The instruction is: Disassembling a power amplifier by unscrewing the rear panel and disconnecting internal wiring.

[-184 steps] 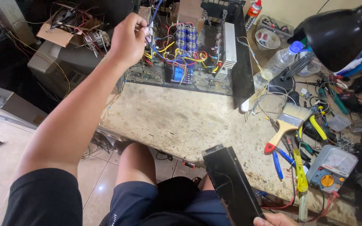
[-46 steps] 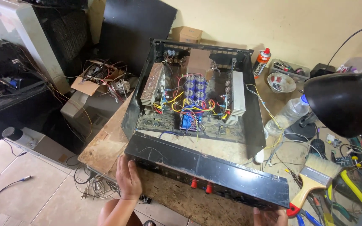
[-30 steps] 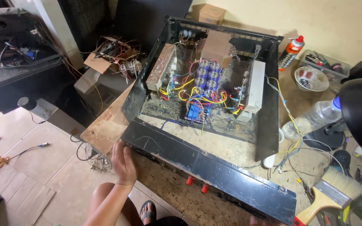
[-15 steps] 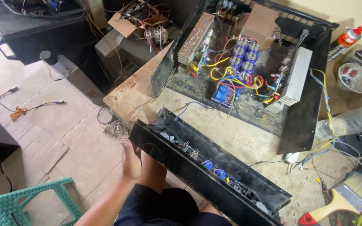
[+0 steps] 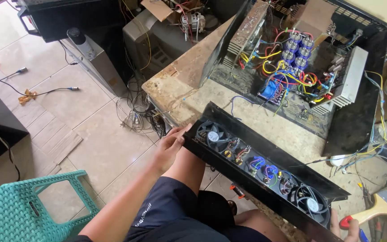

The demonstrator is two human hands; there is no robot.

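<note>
I hold a long black front panel over my lap, its inner side up, showing two small fans and coloured wiring. My left hand grips its left end. My right hand shows only as fingers at the panel's lower right end, at the frame's bottom edge, holding it there. Behind the panel an open black amplifier chassis sits on the stone-topped bench, full of blue capacitors, coloured wires and a finned heat sink. Thin wires run from the chassis toward the panel.
A green plastic stool stands at the lower left on the tiled floor. Cables lie on the floor by the bench. Old equipment cases and a cardboard box crowd the back left. A paintbrush, a clear bottle and tools lie at the right.
The panel has come off the chassis front and tipped toward me, its inner side now facing up. My view has swung down and left, bringing the floor and stool in.
</note>
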